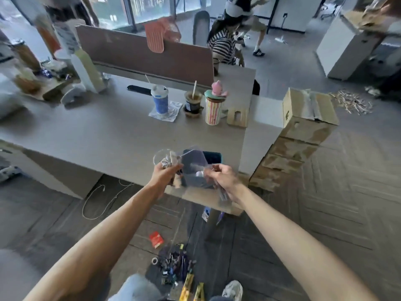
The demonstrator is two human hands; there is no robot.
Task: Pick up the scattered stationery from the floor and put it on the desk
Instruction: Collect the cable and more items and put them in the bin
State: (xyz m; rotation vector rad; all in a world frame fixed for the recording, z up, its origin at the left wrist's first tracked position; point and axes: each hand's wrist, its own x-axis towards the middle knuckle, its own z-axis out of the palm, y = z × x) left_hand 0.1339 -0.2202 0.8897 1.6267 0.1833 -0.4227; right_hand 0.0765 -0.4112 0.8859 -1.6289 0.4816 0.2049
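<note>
Grey office desk (97, 131) fills the middle of the view, and both hands reach over its near right corner. Fingers (173, 168) of the left hand (163, 173) are curled around a clear round piece (159, 158) with small blurred things bunched in it; what they are I cannot tell. Thumb and fingers of the right hand (220, 175) pinch together on the edge of a clear plastic sleeve (193, 165), which hangs between the two hands just above that corner. Behind the sleeve, a dark flat item with a teal edge (213, 157) lies on the desk at the same corner. The step in hand seems to be putting down one load. The next move, I think, asks to lower both hands and loosen the fingers well inside the edge, so that nothing slides off. Much is left to do: the stationery pile (175, 266), a red packet (156, 238) and a tape roll (154, 260) lie on the floor by the person's feet.
</note>
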